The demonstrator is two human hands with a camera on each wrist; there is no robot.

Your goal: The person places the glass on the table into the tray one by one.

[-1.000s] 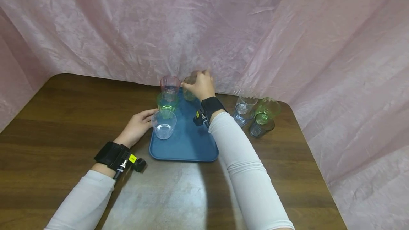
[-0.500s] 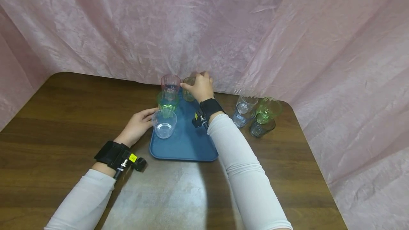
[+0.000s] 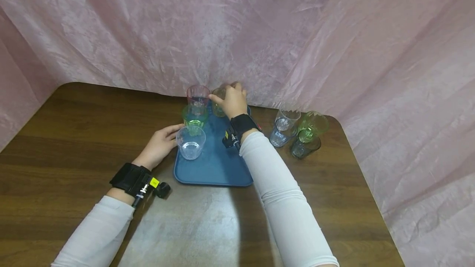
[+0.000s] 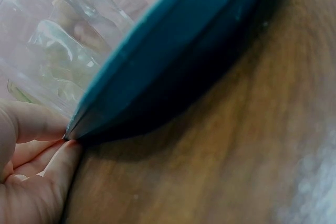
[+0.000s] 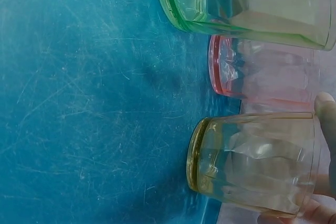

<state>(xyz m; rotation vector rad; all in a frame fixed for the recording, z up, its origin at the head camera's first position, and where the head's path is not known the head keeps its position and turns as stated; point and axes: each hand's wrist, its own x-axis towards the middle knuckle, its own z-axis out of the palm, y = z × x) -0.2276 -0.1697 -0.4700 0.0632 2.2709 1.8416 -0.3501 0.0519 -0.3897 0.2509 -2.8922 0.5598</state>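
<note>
My right hand (image 3: 234,101) grips an amber-tinted glass (image 5: 257,163) near its rim, at the far end of the blue tray (image 3: 213,172). The glass stands upright on the tray, partly hidden by the hand in the head view. Pinched between the thumb and fingers of my left hand (image 4: 37,156) is the tray's left edge. Along that side stand a clear glass (image 3: 191,145), a green glass (image 3: 194,118) and a pink glass (image 3: 198,95), one behind another. The pink one is beside the amber glass, with a small gap between them.
To the right of the tray, on the wooden table (image 3: 74,135), stand a clear glass (image 3: 290,112), a blue glass (image 3: 281,135), a green glass (image 3: 313,122) and a dark grey glass (image 3: 304,147). A pink curtain (image 3: 222,32) hangs right behind the table.
My right hand has shifted very slightly left with the amber glass at the tray's far end. The left hand stays on the tray's edge, and the other glasses have not moved.
</note>
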